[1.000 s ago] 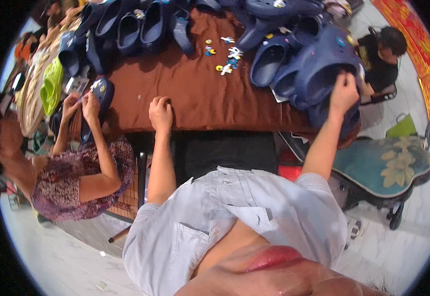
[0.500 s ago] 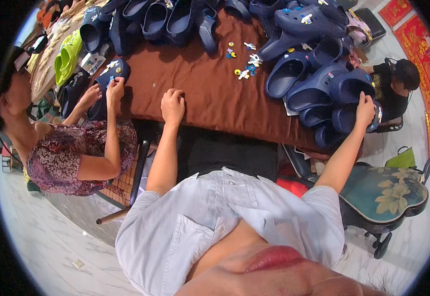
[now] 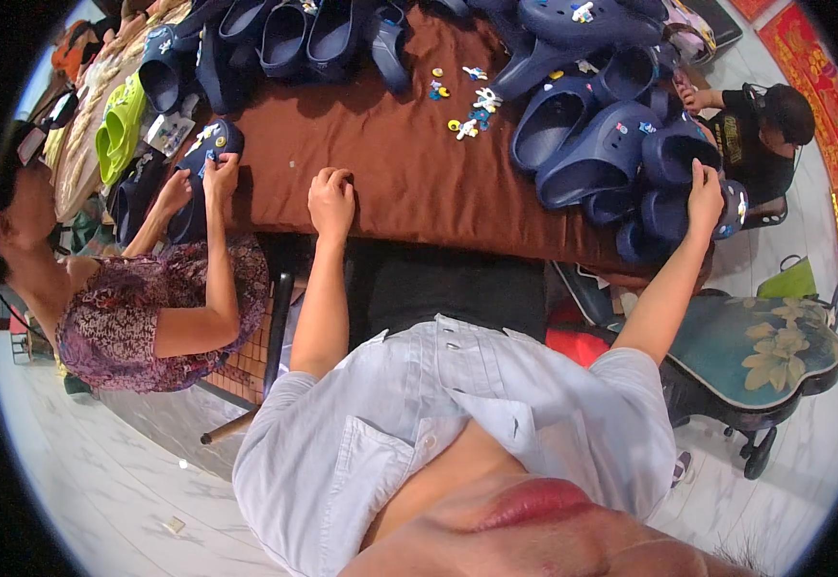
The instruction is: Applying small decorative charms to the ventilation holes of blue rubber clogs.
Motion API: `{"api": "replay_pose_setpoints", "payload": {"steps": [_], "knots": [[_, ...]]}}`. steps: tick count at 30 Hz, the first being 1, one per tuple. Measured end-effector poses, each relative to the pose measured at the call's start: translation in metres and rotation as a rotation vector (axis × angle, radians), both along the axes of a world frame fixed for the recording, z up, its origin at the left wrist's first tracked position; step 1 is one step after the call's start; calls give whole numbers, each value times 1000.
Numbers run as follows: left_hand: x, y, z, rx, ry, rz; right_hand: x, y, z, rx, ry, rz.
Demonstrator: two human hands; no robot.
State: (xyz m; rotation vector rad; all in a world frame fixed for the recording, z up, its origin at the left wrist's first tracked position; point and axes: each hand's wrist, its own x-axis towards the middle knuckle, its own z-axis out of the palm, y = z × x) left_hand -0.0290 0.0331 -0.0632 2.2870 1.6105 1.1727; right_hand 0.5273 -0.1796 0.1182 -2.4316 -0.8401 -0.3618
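My left hand [image 3: 330, 197] rests on the brown tablecloth [image 3: 409, 183] near its front edge, with the fingers curled and nothing in them. My right arm stretches out to the right. My right hand [image 3: 704, 195] grips a navy clog [image 3: 669, 213] at the right end of the table, in a heap of navy clogs [image 3: 597, 154]. Small coloured shoe charms [image 3: 467, 108] lie scattered on the cloth between my hands, farther back.
A seated person in a patterned dress [image 3: 140, 308] at my left holds another navy clog [image 3: 209, 142] in both hands. More navy clogs [image 3: 284, 38] line the far edge, and a green clog [image 3: 119, 130] lies far left. A person in black [image 3: 761, 130] sits far right. A floral-seated chair [image 3: 775, 346] stands at my right.
The view has swung, so the table sits lower and more to the left. My right hand stays on the clog heap and my left hand stays on the cloth.
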Motion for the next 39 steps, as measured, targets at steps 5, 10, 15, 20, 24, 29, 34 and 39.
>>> {"api": "replay_pose_setpoints", "payload": {"steps": [5,10,15,20,24,29,34,39], "knots": [[1,4,-3,11,-16,-6,10,-3,-8,-54,-50,1],[1,4,-3,27,-20,-9,-10,-3,0,-69,-52,-69],[1,4,-4,7,-33,2,-68,-2,32,-240,-190,-233],[2,3,-6,33,-4,16,-113,19,64,-46,-260,-56],[2,2,-4,25,-10,23,-116,78,80,174,-255,409],[0,0,-1,10,-5,43,-53,221,87,263,-485,677],[2,4,-6,63,-7,33,19,329,74,-116,-275,573],[6,3,-6,54,19,29,18,346,76,-19,-33,640]]}}
